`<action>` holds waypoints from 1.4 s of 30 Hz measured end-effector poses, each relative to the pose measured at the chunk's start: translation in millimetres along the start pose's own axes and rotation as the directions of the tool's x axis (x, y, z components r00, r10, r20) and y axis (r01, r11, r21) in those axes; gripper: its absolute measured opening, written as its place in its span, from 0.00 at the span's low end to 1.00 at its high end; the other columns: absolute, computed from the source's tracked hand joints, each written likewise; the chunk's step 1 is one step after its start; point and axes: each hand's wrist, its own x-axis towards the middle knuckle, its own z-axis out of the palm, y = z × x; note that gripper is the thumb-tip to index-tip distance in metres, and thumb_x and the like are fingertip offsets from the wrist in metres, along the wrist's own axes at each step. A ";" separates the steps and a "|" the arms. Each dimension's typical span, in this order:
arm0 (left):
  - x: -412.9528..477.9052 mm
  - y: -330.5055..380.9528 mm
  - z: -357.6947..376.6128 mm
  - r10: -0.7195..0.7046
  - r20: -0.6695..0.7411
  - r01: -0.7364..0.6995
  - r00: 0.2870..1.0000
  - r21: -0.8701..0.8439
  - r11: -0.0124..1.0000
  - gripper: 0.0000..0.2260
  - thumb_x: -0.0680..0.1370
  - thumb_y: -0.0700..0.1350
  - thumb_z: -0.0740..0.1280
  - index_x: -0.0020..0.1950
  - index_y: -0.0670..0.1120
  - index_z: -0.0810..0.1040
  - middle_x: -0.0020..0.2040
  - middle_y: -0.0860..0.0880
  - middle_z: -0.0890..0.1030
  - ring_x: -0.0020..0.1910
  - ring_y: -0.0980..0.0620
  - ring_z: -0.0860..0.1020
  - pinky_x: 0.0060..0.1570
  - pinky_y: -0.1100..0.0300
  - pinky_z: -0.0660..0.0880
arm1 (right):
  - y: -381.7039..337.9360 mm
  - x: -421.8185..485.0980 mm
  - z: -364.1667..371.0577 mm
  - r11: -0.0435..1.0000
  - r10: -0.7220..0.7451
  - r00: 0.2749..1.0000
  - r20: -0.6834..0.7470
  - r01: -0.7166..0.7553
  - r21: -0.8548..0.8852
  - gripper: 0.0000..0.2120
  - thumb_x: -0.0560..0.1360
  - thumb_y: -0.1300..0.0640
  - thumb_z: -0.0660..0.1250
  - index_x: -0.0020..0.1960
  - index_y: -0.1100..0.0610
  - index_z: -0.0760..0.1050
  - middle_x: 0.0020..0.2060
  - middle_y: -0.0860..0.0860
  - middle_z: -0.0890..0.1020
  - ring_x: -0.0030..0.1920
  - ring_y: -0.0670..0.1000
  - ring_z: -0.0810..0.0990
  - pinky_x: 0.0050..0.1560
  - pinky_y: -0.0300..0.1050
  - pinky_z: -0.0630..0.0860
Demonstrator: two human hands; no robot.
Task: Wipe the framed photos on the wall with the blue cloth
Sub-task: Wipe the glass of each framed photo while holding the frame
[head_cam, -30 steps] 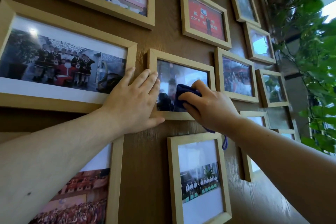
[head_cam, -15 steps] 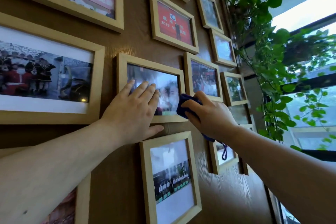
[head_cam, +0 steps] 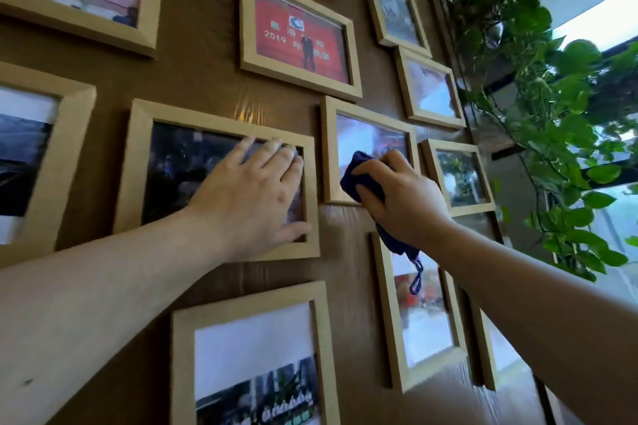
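My left hand [head_cam: 248, 197] flat on glass of dark-photo frame [head_cam: 138, 162], fingers spread, gripping nothing. My right hand [head_cam: 400, 197] clamped on blue cloth [head_cam: 359, 176], cloth pressed to lower part of small frame [head_cam: 328, 148] just right of dark-photo frame. Cloth's loop [head_cam: 416, 274] hangs below wrist, over frame underneath. Red 2019 photo [head_cam: 300, 38] above dark-photo frame, up-right. Leafy vine [head_cam: 538, 107] far right. Brown wall [head_cam: 207, 79] behind all.

An office-like interior: framed event photos [head_cam: 299, 34] on a brown wall [head_cam: 193, 72], trailing plant [head_cam: 538, 86].
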 end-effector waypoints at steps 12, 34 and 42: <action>80.3 32.6 32.5 -0.157 0.093 0.143 0.983 0.143 0.979 0.43 0.73 0.72 0.47 0.77 0.42 0.52 0.78 0.41 0.54 0.77 0.43 0.51 0.73 0.40 0.51 | 69.3 92.5 15.9 0.980 0.128 0.985 -0.117 -0.107 0.167 0.15 0.77 0.48 0.60 0.63 0.46 0.68 0.56 0.52 0.72 0.43 0.51 0.74 0.36 0.45 0.71; 110.2 57.1 57.6 -0.246 0.001 0.244 0.969 0.112 0.963 0.47 0.68 0.76 0.49 0.76 0.42 0.53 0.77 0.40 0.55 0.76 0.42 0.51 0.73 0.36 0.50 | 135.4 98.0 64.7 0.990 0.128 0.984 -0.125 -0.134 -0.036 0.13 0.77 0.46 0.59 0.61 0.44 0.68 0.52 0.54 0.71 0.39 0.58 0.76 0.36 0.54 0.77; 111.1 58.2 61.9 -0.256 -0.022 0.257 0.966 0.085 0.963 0.47 0.68 0.75 0.53 0.75 0.42 0.55 0.77 0.39 0.56 0.76 0.42 0.52 0.72 0.36 0.50 | 151.0 85.6 67.0 0.946 0.323 0.944 -0.071 -0.324 0.006 0.13 0.77 0.49 0.60 0.61 0.46 0.69 0.57 0.57 0.71 0.44 0.59 0.75 0.37 0.49 0.72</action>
